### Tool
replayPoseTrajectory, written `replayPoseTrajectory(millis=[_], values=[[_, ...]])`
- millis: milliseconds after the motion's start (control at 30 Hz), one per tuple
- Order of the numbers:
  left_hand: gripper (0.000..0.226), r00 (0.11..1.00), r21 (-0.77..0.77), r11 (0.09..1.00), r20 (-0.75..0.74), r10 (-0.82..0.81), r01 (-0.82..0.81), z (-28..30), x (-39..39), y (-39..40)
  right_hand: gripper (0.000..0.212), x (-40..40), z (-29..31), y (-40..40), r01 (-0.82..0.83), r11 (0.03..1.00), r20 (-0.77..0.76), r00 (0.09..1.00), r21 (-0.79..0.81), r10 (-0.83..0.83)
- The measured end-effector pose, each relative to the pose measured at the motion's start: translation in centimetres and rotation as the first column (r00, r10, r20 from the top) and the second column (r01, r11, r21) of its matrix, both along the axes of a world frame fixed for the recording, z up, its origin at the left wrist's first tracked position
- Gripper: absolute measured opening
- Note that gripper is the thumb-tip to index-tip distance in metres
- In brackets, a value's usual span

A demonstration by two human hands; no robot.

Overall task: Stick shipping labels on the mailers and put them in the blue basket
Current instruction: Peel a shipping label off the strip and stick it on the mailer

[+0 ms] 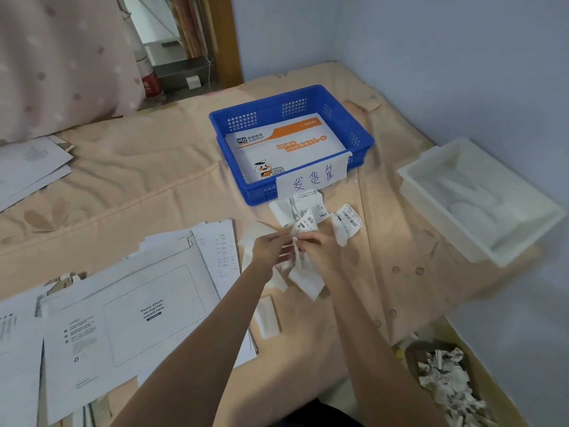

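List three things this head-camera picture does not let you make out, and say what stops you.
1. Label text, head view: too small and curled.
2. Whether the backing is off: left hand and right hand cover the strip.
3. How many mailers are in the blue basket: the top mailer hides any beneath.

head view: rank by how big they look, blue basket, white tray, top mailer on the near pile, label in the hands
1. Top mailer, though it lies nearest the camera, which inflates it.
2-3. Blue basket and white tray: too alike to rank.
4. Label, pinched between left hand and right hand.
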State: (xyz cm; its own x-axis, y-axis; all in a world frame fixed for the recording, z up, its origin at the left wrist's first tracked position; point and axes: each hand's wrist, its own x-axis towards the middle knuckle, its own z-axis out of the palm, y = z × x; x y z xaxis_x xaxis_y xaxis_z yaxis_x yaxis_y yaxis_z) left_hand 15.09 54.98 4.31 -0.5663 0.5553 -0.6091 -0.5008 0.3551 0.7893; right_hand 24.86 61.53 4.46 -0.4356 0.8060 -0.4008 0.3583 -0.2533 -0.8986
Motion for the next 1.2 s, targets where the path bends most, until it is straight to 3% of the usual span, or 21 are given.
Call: replayPoseTrajectory(millis=[367,633,800,933,1067,1200], values=[[0.004,1.000,0.037,0.999,-0.031,-0.004,0.005,0.4,-0.3,-0.4,0.015,-0.6,0.6,-0.1,0.039,0.998,-0.074,0.996,-0.046,-0.042],[0.004,0.999,0.015,1.000,-0.053,0.011,-0.010,0.2,-0.5,-0.5,0.007,-1.5,-0.5,0.6,-0.037,0.999,0.075,0.997,0.006,0.037],[0.015,0.996,0.021,0.999,-0.077,0.040,-0.039,0.2,-0.4,-0.4,0.019,-1.6,-1.2,0.8,0.038,0.988,0.039,0.999,-0.147,-0.032],[0.014,0.974,-0.021,0.999,-0.223,0.035,-0.040,0.1,-0.4,-0.2,0.027,-1.4,1.1,0.6,0.070,0.965,-0.005,0.997,-0.252,-0.074],[0.008,0.963,-0.037,0.999,-0.270,0.024,-0.035,0.0,-0.8,0.0,0.023,-1.5,0.8,0.3,-0.011,0.994,0.115,0.993,-0.112,0.024],[0.013,0.979,-0.022,0.999,-0.198,0.044,-0.049,0.0,-0.9,0.0,0.022,-1.3,0.6,0.6,-0.028,0.988,0.008,1.000,-0.152,0.030]])
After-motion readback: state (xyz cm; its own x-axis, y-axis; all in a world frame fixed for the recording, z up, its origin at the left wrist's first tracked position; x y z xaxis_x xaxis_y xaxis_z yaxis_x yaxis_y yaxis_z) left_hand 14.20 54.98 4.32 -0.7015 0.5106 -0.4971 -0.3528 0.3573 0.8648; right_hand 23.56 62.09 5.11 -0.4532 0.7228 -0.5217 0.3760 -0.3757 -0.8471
